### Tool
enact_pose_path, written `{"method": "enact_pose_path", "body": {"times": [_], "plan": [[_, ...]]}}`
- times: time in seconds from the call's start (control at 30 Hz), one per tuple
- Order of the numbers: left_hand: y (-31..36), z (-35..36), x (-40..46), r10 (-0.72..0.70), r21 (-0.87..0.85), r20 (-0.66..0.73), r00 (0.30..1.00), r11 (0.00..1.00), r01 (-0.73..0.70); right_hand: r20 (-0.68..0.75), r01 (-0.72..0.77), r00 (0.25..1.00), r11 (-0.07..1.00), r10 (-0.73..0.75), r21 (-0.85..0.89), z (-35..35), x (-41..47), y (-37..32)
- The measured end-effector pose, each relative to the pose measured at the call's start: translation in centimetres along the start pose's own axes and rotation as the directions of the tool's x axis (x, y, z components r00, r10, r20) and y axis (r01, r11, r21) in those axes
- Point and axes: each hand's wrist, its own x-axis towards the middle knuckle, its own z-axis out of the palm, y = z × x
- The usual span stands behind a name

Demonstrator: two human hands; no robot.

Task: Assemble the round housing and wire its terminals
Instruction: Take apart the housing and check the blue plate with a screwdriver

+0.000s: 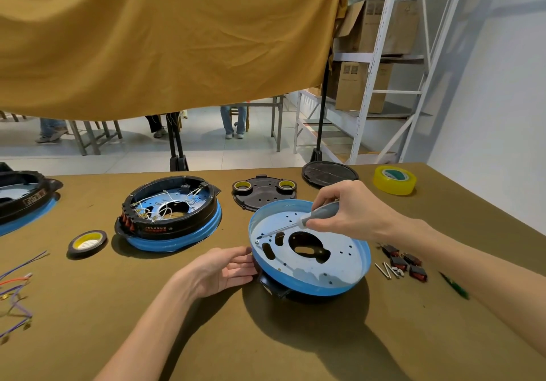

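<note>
A round blue housing with a pale perforated inner plate lies tilted on the table in front of me. My left hand presses against its left rim, fingers spread on the blue wall. My right hand grips a grey-handled screwdriver, whose thin shaft slants down-left to a small screw at the plate's left edge. A black bracket sticks out under the housing's front.
A wired housing stands to the left, another at the far left. Tape rolls, black lids, red switches, screws, a green pen and loose wires lie around.
</note>
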Motion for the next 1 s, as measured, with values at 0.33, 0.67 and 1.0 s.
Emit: {"method": "enact_pose_path", "body": {"times": [0.33, 0.67, 1.0], "plan": [[-0.1, -0.4, 0.4, 0.006, 0.000, 0.021, 1.000, 1.000, -0.006, 0.038, 0.036, 0.999, 0.997, -0.033, -0.075, -0.4, 0.9, -0.5], [0.0, -0.2, 0.6, 0.010, 0.026, -0.005, 1.000, 1.000, -0.010, 0.106, 0.082, 0.992, 0.990, -0.070, -0.111, -0.8, 1.8, -1.7], [0.2, -0.2, 0.8, -0.006, 0.045, -0.006, 1.000, 0.999, 0.006, 0.243, 0.258, 0.952, 0.918, -0.188, -0.302, -1.3, 3.5, -4.8]]}}
